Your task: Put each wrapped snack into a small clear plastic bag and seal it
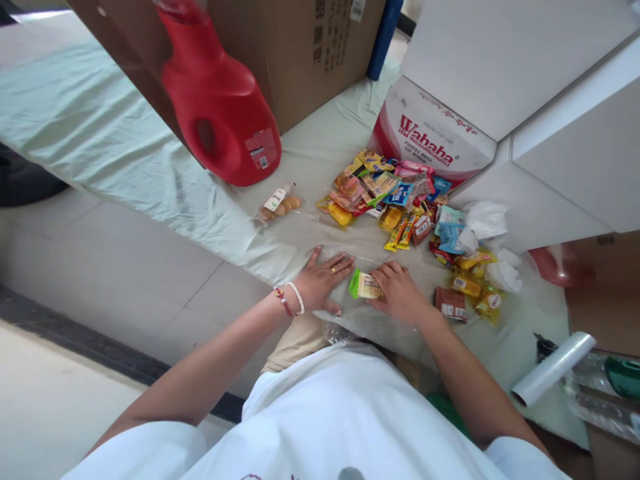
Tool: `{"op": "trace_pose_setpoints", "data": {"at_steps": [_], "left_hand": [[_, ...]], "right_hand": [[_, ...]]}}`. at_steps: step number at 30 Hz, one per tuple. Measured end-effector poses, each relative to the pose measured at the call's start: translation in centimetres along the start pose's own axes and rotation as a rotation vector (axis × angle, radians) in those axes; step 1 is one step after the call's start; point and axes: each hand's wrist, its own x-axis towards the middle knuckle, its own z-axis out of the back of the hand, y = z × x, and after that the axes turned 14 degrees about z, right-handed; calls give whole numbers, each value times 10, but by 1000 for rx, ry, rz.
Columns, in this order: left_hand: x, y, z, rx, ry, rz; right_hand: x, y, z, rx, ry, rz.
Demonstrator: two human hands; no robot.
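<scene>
My left hand (pixel 325 281) lies flat with its fingers spread on a sheet of clear plastic film (pixel 339 332), which hangs over the near edge of the cloth. A small green and yellow snack packet (pixel 365 285) rests on the film between my hands. The fingers of my right hand (pixel 400 291) are closed around the packet's right end and hide that part. Just beyond my hands lies a large pile of wrapped snacks (pixel 373 190). A clear pack of round cookies (pixel 280 202) sits apart from it to the left.
A red detergent jug (pixel 235 113) stands at the back left before a big cardboard box (pixel 300 53). A Wahaha carton (pixel 430 140) is behind the snacks, near white tissues (pixel 486 220). On the right lie a film roll (pixel 553 370) and clear plastic bottles (pixel 600 407).
</scene>
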Motion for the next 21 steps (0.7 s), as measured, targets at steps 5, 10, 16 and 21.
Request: {"op": "trace_pose_setpoints", "data": {"at_steps": [5, 10, 16, 21], "left_hand": [[-14, 9, 5, -8, -60, 19], [-43, 0, 3, 1, -340, -36], [-66, -14, -7, -94, -174, -251], [-64, -16, -7, 11, -177, -152]], "right_hand": [[-21, -6, -17, 118, -196, -5], [-94, 9, -45, 248, -373, 25], [-126, 22, -72, 290, -477, -28], [-105, -2, -32, 579, -420, -18]]}}
